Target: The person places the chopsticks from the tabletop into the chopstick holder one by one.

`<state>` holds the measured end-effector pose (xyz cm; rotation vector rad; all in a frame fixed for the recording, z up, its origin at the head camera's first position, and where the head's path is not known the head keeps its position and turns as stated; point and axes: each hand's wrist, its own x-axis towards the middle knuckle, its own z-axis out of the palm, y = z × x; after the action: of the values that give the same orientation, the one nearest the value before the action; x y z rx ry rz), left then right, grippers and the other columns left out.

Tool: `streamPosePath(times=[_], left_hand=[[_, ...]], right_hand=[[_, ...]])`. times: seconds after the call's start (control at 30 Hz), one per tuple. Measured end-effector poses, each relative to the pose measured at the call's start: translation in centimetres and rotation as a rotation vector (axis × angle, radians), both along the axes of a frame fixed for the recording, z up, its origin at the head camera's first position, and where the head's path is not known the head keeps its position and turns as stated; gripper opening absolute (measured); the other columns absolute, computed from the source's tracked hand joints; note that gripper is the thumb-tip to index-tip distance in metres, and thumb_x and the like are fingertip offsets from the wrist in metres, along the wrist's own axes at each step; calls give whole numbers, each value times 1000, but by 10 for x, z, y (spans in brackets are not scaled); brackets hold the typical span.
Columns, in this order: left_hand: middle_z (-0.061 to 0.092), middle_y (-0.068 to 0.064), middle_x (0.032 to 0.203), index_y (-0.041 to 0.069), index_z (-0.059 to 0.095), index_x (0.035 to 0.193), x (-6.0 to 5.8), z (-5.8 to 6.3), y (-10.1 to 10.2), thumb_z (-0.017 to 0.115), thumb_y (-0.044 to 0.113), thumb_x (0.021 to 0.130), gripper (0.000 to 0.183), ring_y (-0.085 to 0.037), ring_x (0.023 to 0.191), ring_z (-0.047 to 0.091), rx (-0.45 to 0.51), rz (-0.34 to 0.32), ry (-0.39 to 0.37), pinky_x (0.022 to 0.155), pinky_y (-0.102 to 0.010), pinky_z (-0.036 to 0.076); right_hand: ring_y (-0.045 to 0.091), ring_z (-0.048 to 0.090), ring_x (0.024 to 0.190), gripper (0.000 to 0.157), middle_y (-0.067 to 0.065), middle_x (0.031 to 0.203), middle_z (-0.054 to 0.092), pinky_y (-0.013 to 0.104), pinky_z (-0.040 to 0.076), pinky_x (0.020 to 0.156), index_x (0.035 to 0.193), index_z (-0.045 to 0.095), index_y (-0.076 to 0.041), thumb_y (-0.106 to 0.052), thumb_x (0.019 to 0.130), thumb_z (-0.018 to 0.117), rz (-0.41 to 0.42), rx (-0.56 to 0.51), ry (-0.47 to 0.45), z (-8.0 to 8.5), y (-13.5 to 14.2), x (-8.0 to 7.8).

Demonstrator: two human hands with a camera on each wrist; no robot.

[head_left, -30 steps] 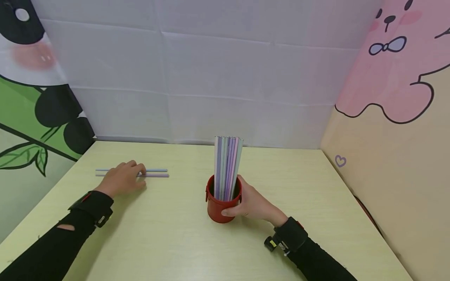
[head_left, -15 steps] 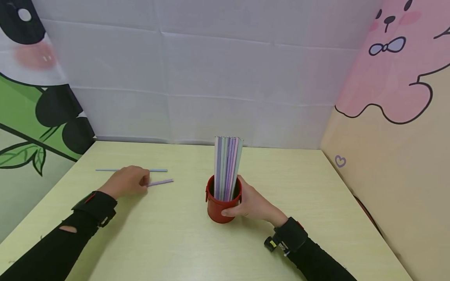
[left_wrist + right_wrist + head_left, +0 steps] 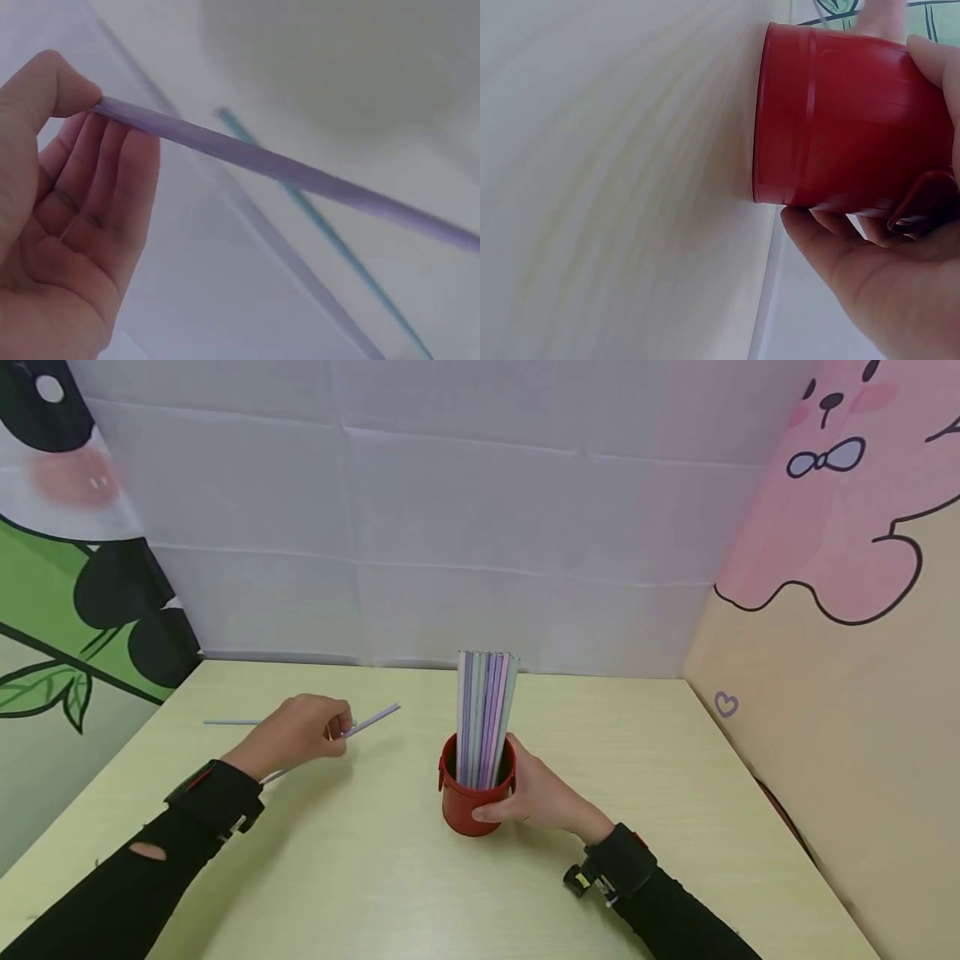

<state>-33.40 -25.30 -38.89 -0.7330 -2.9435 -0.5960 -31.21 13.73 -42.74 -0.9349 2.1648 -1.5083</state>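
Note:
Between thumb and fingertips, my left hand [image 3: 300, 731] pinches a purple straw [image 3: 262, 161], lifted over the table and slanting up to the right. A blue straw [image 3: 231, 722] lies flat on the table behind that hand, partly covered by it; in the left wrist view the blue straw [image 3: 330, 232] shows beneath the purple one. My right hand [image 3: 543, 789] grips the right side of a small red bucket [image 3: 468, 810], thumb in front and fingers behind. Upright in the bucket stands a bundle of several pastel straws [image 3: 483, 718].
The pale wooden table [image 3: 390, 877] reaches back to a white cloth wall [image 3: 465, 510]. At the right rises a beige wall [image 3: 847, 735] with a pink cartoon figure; a panda picture [image 3: 67, 577] is on the left.
My left hand has drawn the purple straw off the table from beside the blue one, raising it and moving right. The right hand and the bucket stay where they were.

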Motion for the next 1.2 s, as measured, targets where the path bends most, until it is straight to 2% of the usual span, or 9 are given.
streamPosePath(times=[0.1, 0.23, 0.4, 0.53, 0.7, 0.8, 0.9, 1.03, 1.2], left_hand=[[67, 8, 77, 16, 67, 92, 2, 16, 17, 77, 6, 87, 15, -12, 72, 60, 70, 13, 18, 68, -33, 51], [69, 8, 79, 16, 67, 96, 10, 37, 42, 75, 7, 89, 13, -11, 73, 64, 188, 23, 62, 69, -33, 53], [72, 6, 86, 15, 69, 101, 22, 67, 71, 73, 6, 92, 13, -9, 79, 68, 372, 13, 140, 73, -27, 60], [72, 3, 90, 13, 69, 103, 31, 92, 91, 72, 5, 94, 13, -10, 82, 69, 516, 5, 198, 75, -22, 61], [73, -1, 93, 9, 68, 107, 40, 113, 115, 72, 5, 95, 13, -12, 84, 69, 668, 7, 232, 77, -22, 61], [73, -3, 95, 7, 68, 109, 42, 117, 130, 72, 4, 95, 15, -14, 86, 70, 748, -3, 229, 77, -25, 62], [73, -3, 97, 7, 67, 110, 41, 116, 143, 72, 3, 95, 16, -14, 86, 70, 793, -25, 221, 77, -28, 63], [73, -2, 97, 7, 67, 110, 38, 111, 155, 71, 4, 96, 15, -13, 85, 70, 813, -49, 216, 77, -32, 64], [72, -3, 96, 7, 66, 108, 34, 101, 164, 70, 4, 95, 14, -14, 85, 70, 825, -37, 206, 76, -34, 63]], right_hand=[[19, 57, 136, 96, -6, 150, 54, 42, 52, 112, 158, 31, -27, -14, 84, 91, 0, -4, 0, 1, 0, 1], [20, 56, 136, 95, -5, 150, 54, 42, 51, 112, 158, 31, -26, -14, 85, 91, 4, -11, -6, 1, 0, 2], [19, 56, 136, 95, -6, 150, 54, 42, 51, 112, 158, 31, -26, -15, 85, 91, 2, -4, -5, 2, -1, 2], [19, 56, 136, 96, -6, 150, 54, 43, 52, 112, 158, 31, -27, -14, 85, 91, 1, -6, -7, 2, -1, 1], [20, 56, 137, 95, -6, 150, 54, 43, 52, 111, 158, 30, -28, -13, 86, 90, 12, -21, -17, 1, 0, 1], [21, 56, 137, 95, -5, 151, 54, 43, 52, 112, 159, 30, -27, -12, 86, 90, 21, -30, -16, 0, 0, 0], [20, 57, 136, 95, -4, 150, 55, 42, 51, 112, 158, 30, -26, -12, 86, 89, 17, -32, -12, -1, 1, 1], [19, 57, 134, 93, -4, 148, 56, 41, 50, 113, 157, 31, -26, -11, 86, 89, 17, -37, -19, -1, 1, 1], [20, 58, 133, 95, -3, 148, 56, 40, 51, 111, 157, 31, -26, -8, 85, 90, 24, -51, -22, 1, 0, 1]])
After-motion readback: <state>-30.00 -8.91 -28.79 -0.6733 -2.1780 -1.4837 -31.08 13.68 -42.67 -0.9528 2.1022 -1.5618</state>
